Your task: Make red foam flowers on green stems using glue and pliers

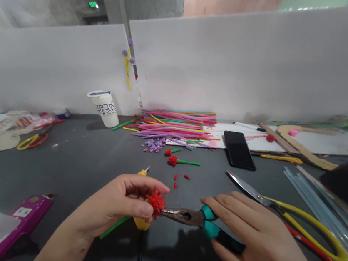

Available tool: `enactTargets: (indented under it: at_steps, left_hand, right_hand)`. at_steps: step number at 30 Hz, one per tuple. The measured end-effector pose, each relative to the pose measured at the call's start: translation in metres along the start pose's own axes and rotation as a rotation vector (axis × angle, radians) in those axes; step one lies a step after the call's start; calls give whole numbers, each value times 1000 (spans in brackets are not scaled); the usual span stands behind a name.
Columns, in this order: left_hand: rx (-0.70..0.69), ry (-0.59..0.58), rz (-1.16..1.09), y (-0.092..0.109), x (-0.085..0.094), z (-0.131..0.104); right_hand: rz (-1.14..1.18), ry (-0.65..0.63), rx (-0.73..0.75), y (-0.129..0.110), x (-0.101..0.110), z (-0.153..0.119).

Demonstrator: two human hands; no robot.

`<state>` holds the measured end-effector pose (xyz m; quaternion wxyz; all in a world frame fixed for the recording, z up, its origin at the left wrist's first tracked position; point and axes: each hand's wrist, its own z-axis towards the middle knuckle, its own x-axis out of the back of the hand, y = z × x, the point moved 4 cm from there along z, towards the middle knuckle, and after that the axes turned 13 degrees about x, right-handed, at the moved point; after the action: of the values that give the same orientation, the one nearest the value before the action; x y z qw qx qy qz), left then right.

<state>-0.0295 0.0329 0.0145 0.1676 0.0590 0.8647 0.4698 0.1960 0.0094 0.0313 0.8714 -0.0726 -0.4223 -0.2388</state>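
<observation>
Between the thumb and fingers of my left hand (125,200) is a red spiky flower (156,200); its green stem (115,227) slants down to the left. My right hand (253,236) is wrapped round the teal handles of long-nose pliers (187,216), whose tips touch the flower's right side. Behind my left hand lies a yellow glue gun (141,224), partly hidden, its metal nozzle pointing up. Small red pieces (186,177) lie on the dark table beyond the flower. Farther back are two red flowers on green stems, the nearer one (173,160) larger.
Large scissors (257,194) lie right, beside clear sticks (313,205). A phone (239,150), colourful pipe cleaners (177,124), purple pieces (154,145) and a paper cup (105,109) stand or lie at the back. A purple power strip (30,214) is at the left.
</observation>
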Motion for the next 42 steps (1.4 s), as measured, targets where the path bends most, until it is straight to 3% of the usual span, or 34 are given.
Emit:
enactTargets:
  at_steps: [12,17,22,28,34,42]
  left_hand:
    - [-113,71,6,6,-3,-6]
    - [-157,76,22,6,-3,-8]
    - [-209,74,53,6,3,-6]
    - [-321,154,18,8,4,-6]
    - [-366,311,168,2,4,-3]
    - [-466,363,236,1,-5,-3]
  right_hand:
    - [-162,24,-22,-1,2,-6]
    - [-166,2,-19,-1,1,-10]
    - [-90,-55,-105,3,-3,-11]
    - [-65,-10,-125,2,1,-6]
    - [-77,58,-149,-2,1,-4]
    - [-78,60,-196,-4,-3,-6]
